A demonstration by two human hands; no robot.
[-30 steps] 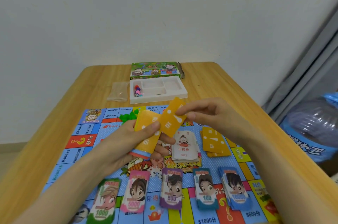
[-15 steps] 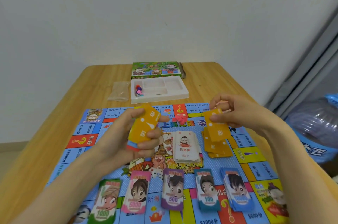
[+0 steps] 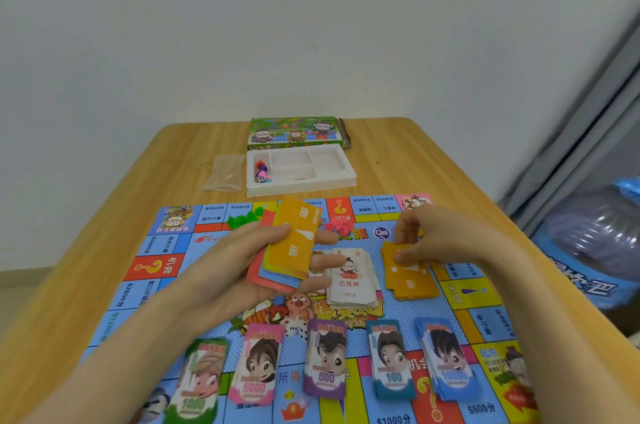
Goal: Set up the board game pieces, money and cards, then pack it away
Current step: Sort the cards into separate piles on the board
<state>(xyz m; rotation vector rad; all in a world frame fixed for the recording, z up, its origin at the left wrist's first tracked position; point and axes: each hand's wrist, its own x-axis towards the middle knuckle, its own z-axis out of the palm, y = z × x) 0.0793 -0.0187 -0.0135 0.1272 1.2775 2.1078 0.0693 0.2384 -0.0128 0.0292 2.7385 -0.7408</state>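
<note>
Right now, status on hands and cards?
Left hand holds orange-topped card stack. Right hand pinches orange card on orange pile. White card pile alongside.

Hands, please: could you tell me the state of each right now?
Left hand: holding the card stack.
Right hand: pinching an orange card on its pile.

Card stack [image 3: 294,243], orange-topped, tilted in left hand [image 3: 239,264]; orange pile [image 3: 412,281] flat under right hand [image 3: 440,236]; white deck [image 3: 351,281] between.

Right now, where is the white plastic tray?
In the head view, the white tray sits at the far middle of the table, just in front of the green game box, with a clear plastic bag to its left.
</note>
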